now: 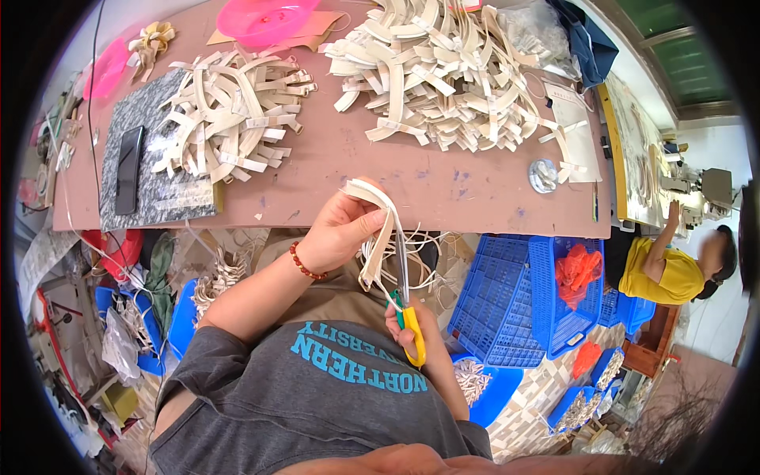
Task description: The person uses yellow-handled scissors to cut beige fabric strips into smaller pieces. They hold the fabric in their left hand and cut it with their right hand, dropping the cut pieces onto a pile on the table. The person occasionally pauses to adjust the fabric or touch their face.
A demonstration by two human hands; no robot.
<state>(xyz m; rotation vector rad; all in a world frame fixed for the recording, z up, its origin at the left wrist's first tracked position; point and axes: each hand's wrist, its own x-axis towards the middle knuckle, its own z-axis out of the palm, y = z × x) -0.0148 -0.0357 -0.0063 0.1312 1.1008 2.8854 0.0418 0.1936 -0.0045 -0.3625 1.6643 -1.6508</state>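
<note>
Pinched between the thumb and fingers of my left hand (336, 231) is a cream strap (382, 247), bent over at its top, with its lower end hanging above my lap. My right hand (419, 326) grips scissors (413, 339) with yellow and green handles, the blades pointing up close beside the strap. Whether the blades touch the strap I cannot tell. Thin pale cords or strips hang in a loose tangle behind it. Ahead on the table lie a large heap of cream straps (443, 79) and, to its left, a smaller heap of straps (229, 111) with buckles.
A phone (129, 170) rests on a grey speckled slab (158, 198) at the table's left. Pink basins (261, 24) stand at the back. Blue crates (495, 309) and tubs of strips sit on the floor at right. A person in yellow (661, 269) works at far right.
</note>
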